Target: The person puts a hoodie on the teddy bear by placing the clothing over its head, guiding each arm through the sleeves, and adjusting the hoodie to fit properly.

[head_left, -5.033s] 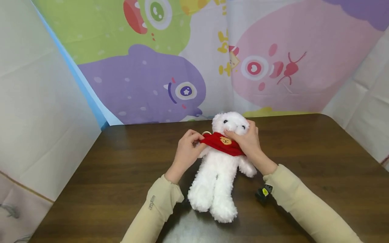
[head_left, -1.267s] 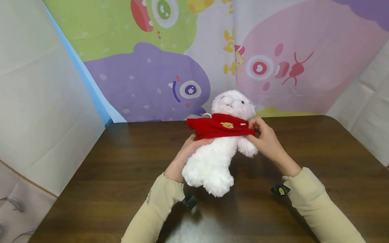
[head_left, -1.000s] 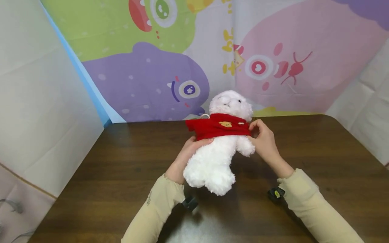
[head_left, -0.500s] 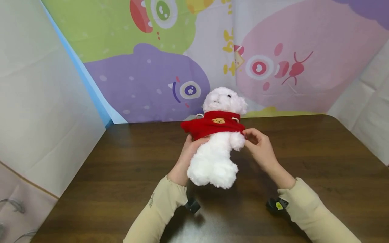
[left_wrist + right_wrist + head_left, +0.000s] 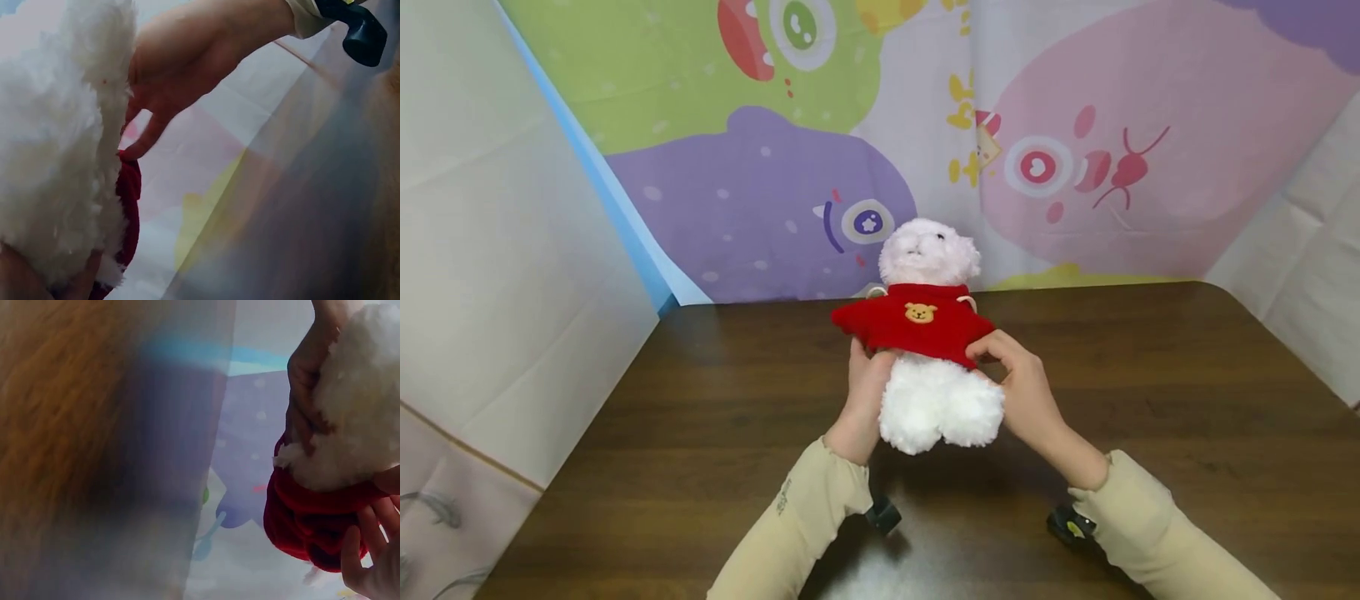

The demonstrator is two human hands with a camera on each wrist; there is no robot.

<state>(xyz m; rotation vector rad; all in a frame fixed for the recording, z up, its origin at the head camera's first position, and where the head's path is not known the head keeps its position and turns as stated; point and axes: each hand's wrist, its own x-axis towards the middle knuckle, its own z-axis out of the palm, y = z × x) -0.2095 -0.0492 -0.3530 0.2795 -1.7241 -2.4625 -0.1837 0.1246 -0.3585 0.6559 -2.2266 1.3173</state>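
A white plush bear point(image 5: 940, 404) is held up close over the table, feet toward me, head tilted back. It wears a small red sweater point(image 5: 910, 333) with a bear-face patch point(image 5: 921, 313). My left hand point(image 5: 867, 400) grips the bear's body at the left, below the hem, its fingers partly hidden behind the fur. At the right, my right hand point(image 5: 1026, 387) pinches the sweater's lower edge. In the left wrist view the right hand point(image 5: 194, 62) reaches to the red hem. The right wrist view shows the left hand point(image 5: 306, 378) against the white fur.
A dark wooden table point(image 5: 730, 433) lies beneath. Behind it hangs a cloth printed with cartoon animals point(image 5: 760, 200), and pale sheets point(image 5: 497, 208) wall off both sides. Black wrist cameras hang under both sleeves, the right one point(image 5: 1070, 527) close above the tabletop.
The bear came up off the table and turned upright, shifting left. My right hand went from its head to the sweater's hem. The bear's right-side arm, visible half a second ago, is now hidden.
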